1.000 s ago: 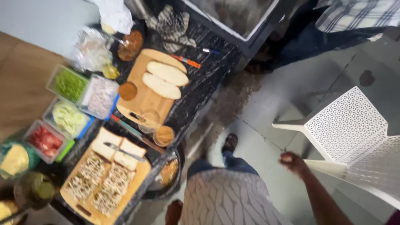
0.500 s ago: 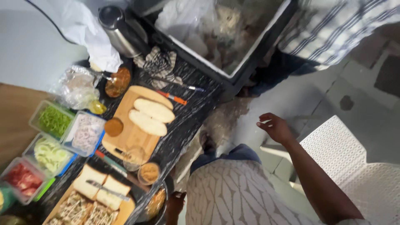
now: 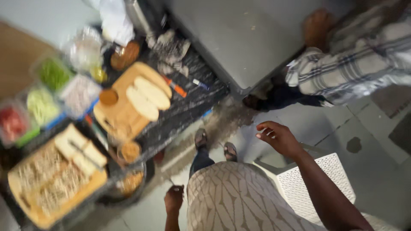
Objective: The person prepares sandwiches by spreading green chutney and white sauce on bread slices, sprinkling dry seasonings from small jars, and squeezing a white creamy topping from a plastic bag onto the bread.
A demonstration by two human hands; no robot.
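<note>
Head view looked down, blurred, with a wooden board (image 3: 124,113) on the dark counter (image 3: 188,109) as landmark. Two pale bread halves (image 3: 147,97) lay side by side on the board, and a small brown bowl (image 3: 108,97) sat at its left corner. Just right of the board lay an orange-handled tool (image 3: 175,87) and, past it, a small pen-like thing with a blue tip (image 3: 200,84). Left of the board stood clear tubs: one with green filling (image 3: 53,73), one pale green (image 3: 40,105), one red (image 3: 13,123), one whitish (image 3: 79,95). Above the board sat a crumpled clear bag (image 3: 83,49) and a white cloth or bag (image 3: 114,21). Below the board a second board (image 3: 51,184) carried sliced bread.

The right hand (image 3: 278,137) hung well right of the board, over the floor just above a white lattice chair (image 3: 308,184), fingers loosely curled and holding nothing. The left hand (image 3: 174,199) hung below the board beside the patterned garment (image 3: 231,201); whether it gripped anything could not be told. Another person in a plaid shirt (image 3: 355,64) stood far right.
</note>
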